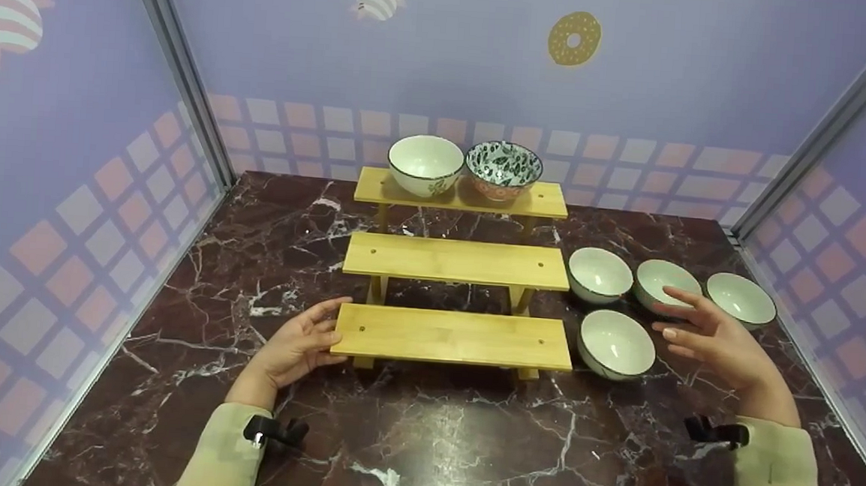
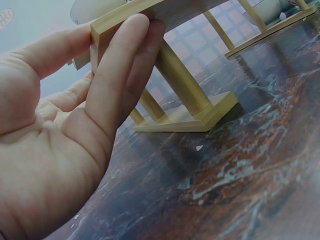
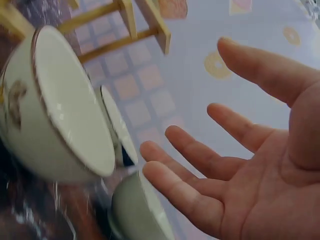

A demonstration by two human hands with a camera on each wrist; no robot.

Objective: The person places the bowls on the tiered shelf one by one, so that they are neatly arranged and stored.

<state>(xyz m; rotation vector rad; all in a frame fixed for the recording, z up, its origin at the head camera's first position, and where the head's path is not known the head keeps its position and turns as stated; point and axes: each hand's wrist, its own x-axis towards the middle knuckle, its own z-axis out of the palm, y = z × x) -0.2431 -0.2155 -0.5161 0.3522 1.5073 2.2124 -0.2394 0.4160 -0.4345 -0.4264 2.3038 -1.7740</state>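
A three-tier wooden stand [image 1: 453,336] stands at the middle of the table. My left hand [image 1: 306,344] pinches the left end of its lowest board, thumb against the board's end and fingertips [image 2: 132,25] beneath it. A white bowl with a leaf pattern [image 1: 426,169] and a bowl with dark florals inside and a reddish outside [image 1: 504,168] sit side by side on the top board. My right hand [image 1: 713,339] is in the air at the right, fingers spread and holding nothing. Nearest to it are a pale bowl [image 1: 617,344] and a greenish bowl [image 1: 663,283], which its fingers partly overlap.
Two more bowls stand on the dark marbled table [image 1: 451,439]: one [image 1: 600,274] beside the stand's middle board, another [image 1: 742,298] near the right wall. Patterned panels [image 1: 474,65] enclose the back and both sides. A black strap [image 1: 275,430] circles each wrist.
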